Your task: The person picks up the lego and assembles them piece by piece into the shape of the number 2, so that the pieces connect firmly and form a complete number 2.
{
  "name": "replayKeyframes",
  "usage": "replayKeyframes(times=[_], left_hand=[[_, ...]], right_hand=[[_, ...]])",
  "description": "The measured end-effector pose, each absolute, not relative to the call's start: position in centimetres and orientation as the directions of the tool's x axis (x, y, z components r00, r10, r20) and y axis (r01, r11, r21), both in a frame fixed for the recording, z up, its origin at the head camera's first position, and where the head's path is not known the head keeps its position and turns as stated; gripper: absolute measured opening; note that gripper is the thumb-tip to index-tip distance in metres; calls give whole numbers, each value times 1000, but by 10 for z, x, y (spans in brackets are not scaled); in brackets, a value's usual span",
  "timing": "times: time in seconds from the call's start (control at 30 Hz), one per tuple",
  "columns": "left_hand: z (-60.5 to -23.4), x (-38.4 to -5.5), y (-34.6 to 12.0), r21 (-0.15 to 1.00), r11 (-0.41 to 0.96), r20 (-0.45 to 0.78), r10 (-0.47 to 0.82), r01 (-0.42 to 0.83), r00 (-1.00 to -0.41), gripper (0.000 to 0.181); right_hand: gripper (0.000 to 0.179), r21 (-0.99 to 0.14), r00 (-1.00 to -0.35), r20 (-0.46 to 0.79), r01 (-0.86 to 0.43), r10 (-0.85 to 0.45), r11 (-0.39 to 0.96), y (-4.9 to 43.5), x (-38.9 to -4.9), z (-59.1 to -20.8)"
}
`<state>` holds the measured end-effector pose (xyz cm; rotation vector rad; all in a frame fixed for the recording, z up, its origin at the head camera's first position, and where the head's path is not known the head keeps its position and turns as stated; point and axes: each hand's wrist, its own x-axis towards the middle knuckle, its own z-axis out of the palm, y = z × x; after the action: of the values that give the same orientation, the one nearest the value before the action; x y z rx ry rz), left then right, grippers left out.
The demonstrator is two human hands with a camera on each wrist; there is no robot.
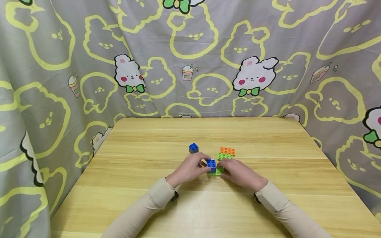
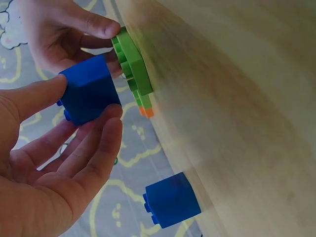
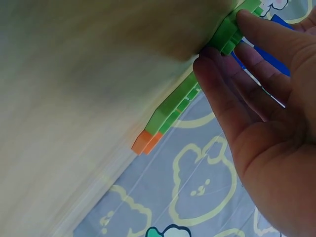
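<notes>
My left hand (image 1: 192, 169) pinches a blue toy building brick (image 1: 211, 165) between thumb and fingers, its studs facing up. In the left wrist view the blue brick (image 2: 91, 91) is raised beside a flat green brick (image 2: 134, 64), with a gap between them. That green brick (image 1: 218, 173) lies on the table under and to the right of the blue one in the head view, partly covered. Thumb and fingers of my right hand (image 1: 241, 172) grip its right end; the right wrist view shows the thumb against the green brick (image 3: 228, 30).
Behind my left hand stands a second blue brick (image 1: 193, 148). Beyond my right hand lie another flat green brick (image 1: 225, 156) and a flat orange brick (image 1: 227, 151), side by side. The wooden table (image 1: 148, 138) meets a patterned curtain (image 1: 160, 79) along its back.
</notes>
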<state>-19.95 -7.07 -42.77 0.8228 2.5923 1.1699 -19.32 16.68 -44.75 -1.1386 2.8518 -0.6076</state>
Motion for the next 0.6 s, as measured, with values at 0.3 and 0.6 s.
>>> replayKeyframes(times=[0.3, 0.6], left_hand=[[-426, -199, -69, 701, 568, 52, 564, 432, -824, 32], [-428, -200, -68, 656, 599, 52, 571, 459, -819, 31]], right_hand=[[23, -364, -736, 119, -656, -666, 661, 166, -192, -448], [22, -357, -741, 113, -652, -662, 669, 165, -192, -448]])
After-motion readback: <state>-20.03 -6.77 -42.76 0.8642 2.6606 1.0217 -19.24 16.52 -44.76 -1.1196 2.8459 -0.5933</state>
